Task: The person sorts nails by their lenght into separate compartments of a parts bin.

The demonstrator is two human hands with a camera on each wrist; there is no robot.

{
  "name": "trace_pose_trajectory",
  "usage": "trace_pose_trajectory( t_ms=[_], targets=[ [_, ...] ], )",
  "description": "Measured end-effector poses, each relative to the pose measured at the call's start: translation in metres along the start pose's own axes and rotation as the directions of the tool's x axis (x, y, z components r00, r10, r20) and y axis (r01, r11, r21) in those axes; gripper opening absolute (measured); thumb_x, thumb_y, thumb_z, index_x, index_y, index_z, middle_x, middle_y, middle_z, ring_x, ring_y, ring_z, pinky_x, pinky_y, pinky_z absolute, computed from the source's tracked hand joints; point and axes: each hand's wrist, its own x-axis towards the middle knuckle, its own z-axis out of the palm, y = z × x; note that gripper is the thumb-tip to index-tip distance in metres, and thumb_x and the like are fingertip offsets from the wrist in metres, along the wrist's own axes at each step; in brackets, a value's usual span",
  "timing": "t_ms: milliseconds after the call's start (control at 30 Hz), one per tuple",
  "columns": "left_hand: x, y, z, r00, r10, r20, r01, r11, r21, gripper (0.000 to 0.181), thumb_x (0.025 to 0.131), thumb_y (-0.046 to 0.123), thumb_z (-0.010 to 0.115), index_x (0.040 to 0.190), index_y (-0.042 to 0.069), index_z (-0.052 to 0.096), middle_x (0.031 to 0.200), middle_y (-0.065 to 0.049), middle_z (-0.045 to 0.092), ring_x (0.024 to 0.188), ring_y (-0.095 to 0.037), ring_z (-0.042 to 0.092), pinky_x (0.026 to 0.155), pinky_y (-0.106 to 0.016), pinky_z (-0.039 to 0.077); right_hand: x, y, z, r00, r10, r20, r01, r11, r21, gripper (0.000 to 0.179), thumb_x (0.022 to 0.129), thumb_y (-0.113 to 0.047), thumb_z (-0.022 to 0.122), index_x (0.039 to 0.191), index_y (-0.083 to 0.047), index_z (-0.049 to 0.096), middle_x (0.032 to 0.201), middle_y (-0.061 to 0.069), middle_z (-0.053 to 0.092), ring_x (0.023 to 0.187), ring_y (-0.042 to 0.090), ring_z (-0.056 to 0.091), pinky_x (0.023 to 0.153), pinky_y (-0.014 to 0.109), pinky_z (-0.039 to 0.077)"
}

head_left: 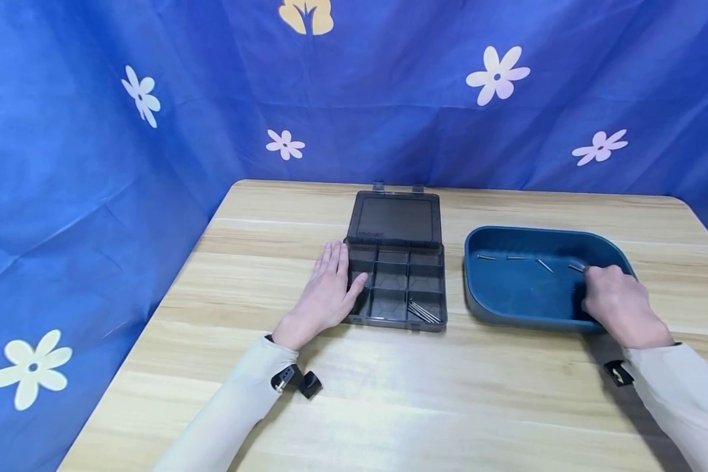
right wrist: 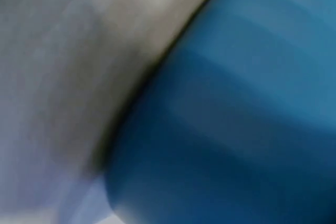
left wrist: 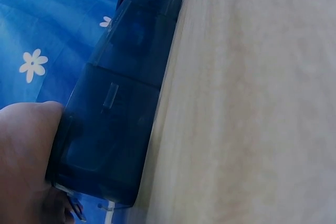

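Observation:
In the head view my left hand (head_left: 324,295) rests along the left side of a dark see-through compartment box (head_left: 391,278), fingers straight, thumb over a left compartment. The box's lid (head_left: 396,218) lies folded back behind it. Several long nails or screws (head_left: 425,312) lie together in its front right compartment. My right hand (head_left: 618,307) reaches over the right side of a blue basin (head_left: 543,308), fingers bent downward. Near its knuckles shows a metal nail or screw (head_left: 576,267); I cannot tell whether the hidden fingertips pinch anything.
More nails or screws, such as one near the middle (head_left: 545,265), lie spread along the basin's far side. Both containers stand on a wooden table (head_left: 389,400). A blue curtain (head_left: 389,85) with white flowers hangs behind and to the left.

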Motion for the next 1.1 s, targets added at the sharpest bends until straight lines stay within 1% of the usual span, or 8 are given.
trace_pose_trajectory(
  t_ms=[167,267,367,467,633,733,933,1100],
  targets=[
    [0.001,0.000,-0.002,1.000,0.002,-0.003,-0.002,1.000,0.005,0.075,0.104,0.047,0.027,0.151,-0.008,0.007,0.158,-0.026,0.007,0.146,-0.036,-0.002,0.118,-0.047,0.007,0.002,0.000,0.000,0.999,0.016,0.039,-0.017,1.000,0.015,0.016,0.077,0.006,0.051,0.063,-0.002,0.049,0.062,0.014,0.047,0.053,0.029,0.047,0.043,0.039,0.038],
    [0.002,0.001,-0.001,1.000,0.003,-0.012,-0.003,1.000,0.002,0.075,0.103,0.048,0.026,0.151,-0.007,0.007,0.158,-0.025,0.008,0.146,-0.036,-0.002,0.118,-0.047,0.007,0.003,0.003,0.001,1.000,0.003,0.005,-0.003,1.000,0.014,0.012,0.077,0.006,0.053,0.066,0.000,0.050,0.063,0.014,0.047,0.054,0.030,0.047,0.043,0.040,0.038],
    [0.002,0.001,-0.001,1.000,0.005,-0.012,-0.005,1.000,0.005,0.075,0.103,0.048,0.026,0.151,-0.007,0.007,0.158,-0.025,0.008,0.147,-0.036,-0.001,0.118,-0.046,0.006,0.005,0.006,0.004,0.997,-0.036,-0.065,0.037,0.999,0.005,0.007,0.076,0.006,0.059,0.076,0.005,0.052,0.067,0.020,0.048,0.057,0.034,0.050,0.044,0.045,0.040],
    [0.002,0.002,-0.001,1.000,0.009,-0.014,-0.009,1.000,-0.004,0.075,0.104,0.046,0.028,0.151,-0.008,0.008,0.158,-0.026,0.008,0.146,-0.037,-0.001,0.118,-0.047,0.007,0.008,0.007,0.007,0.989,-0.081,-0.122,0.080,0.997,-0.008,0.016,0.075,0.005,0.062,0.087,0.009,0.052,0.076,0.027,0.050,0.066,0.041,0.053,0.049,0.053,0.043],
    [0.000,0.002,-0.001,1.000,-0.006,-0.014,0.005,1.000,-0.016,0.074,0.104,0.045,0.031,0.151,-0.007,0.008,0.158,-0.025,0.008,0.146,-0.037,-0.001,0.118,-0.048,0.008,0.017,0.009,0.012,0.988,-0.119,-0.102,0.116,0.993,-0.035,0.019,0.081,0.003,0.058,0.096,0.013,0.052,0.085,0.029,0.051,0.076,0.043,0.054,0.059,0.056,0.044],
    [0.000,0.001,-0.001,1.000,-0.011,-0.007,0.011,1.000,-0.016,0.074,0.104,0.046,0.029,0.151,-0.006,0.007,0.159,-0.024,0.007,0.146,-0.036,-0.002,0.118,-0.049,0.007,0.021,0.008,0.012,0.989,-0.125,-0.072,0.122,0.991,-0.045,0.015,0.083,0.003,0.057,0.093,0.012,0.053,0.083,0.026,0.053,0.074,0.039,0.054,0.058,0.054,0.045],
    [-0.001,0.000,-0.001,1.000,-0.014,-0.006,0.014,1.000,-0.009,0.074,0.104,0.046,0.028,0.152,-0.006,0.006,0.159,-0.024,0.007,0.147,-0.036,-0.001,0.118,-0.049,0.007,0.022,0.008,0.009,0.991,-0.125,-0.042,0.123,0.992,-0.035,0.006,0.083,0.000,0.059,0.082,0.002,0.053,0.074,0.019,0.053,0.063,0.034,0.053,0.049,0.050,0.042],
    [0.000,0.000,0.000,1.000,-0.013,-0.002,0.013,1.000,-0.004,0.075,0.104,0.047,0.027,0.152,-0.006,0.006,0.159,-0.024,0.006,0.147,-0.036,-0.002,0.118,-0.049,0.006,0.022,0.007,0.009,0.995,-0.093,-0.026,0.093,0.996,-0.012,0.012,0.083,-0.003,0.059,0.074,-0.004,0.051,0.066,0.011,0.051,0.057,0.028,0.049,0.046,0.045,0.040]
  ],
)
